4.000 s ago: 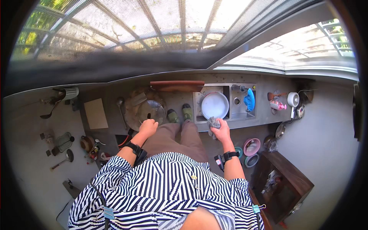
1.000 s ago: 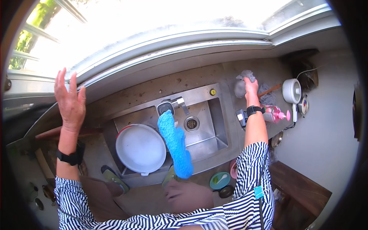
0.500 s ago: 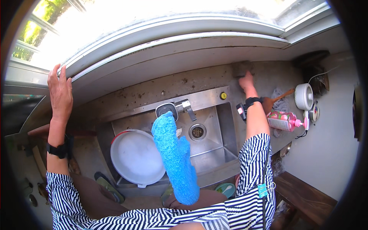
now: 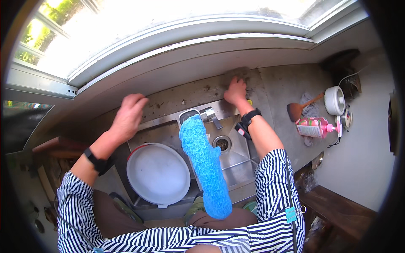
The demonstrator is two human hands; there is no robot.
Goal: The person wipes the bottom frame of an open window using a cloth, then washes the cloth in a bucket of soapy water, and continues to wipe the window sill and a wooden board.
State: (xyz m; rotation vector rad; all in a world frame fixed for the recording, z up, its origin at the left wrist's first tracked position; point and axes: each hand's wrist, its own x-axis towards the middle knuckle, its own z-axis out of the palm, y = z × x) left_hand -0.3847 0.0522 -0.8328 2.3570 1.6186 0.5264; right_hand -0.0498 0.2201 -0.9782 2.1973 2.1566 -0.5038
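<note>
My left hand hangs over the back left of the steel sink, fingers loosely bent and slightly apart, with nothing visible in it. At the back ledge behind the tap, my right hand has its fingers curled over a dark, flat, cloth-like thing, which is blurred and partly hidden. A white basin with whitish contents sits in the sink's left part. In front of the tap a long, fuzzy blue cloth-like shape covers part of the sink.
On the right counter lie a wooden spatula, a grey cloth and a pink pump bottle. A white round container stands beside them. The window frame runs along the back. Dark specks dot the ledge.
My left hand has left the window frame and come right and down toward the sink. My right hand has slid left along the ledge, and the dark thing has moved with it.
</note>
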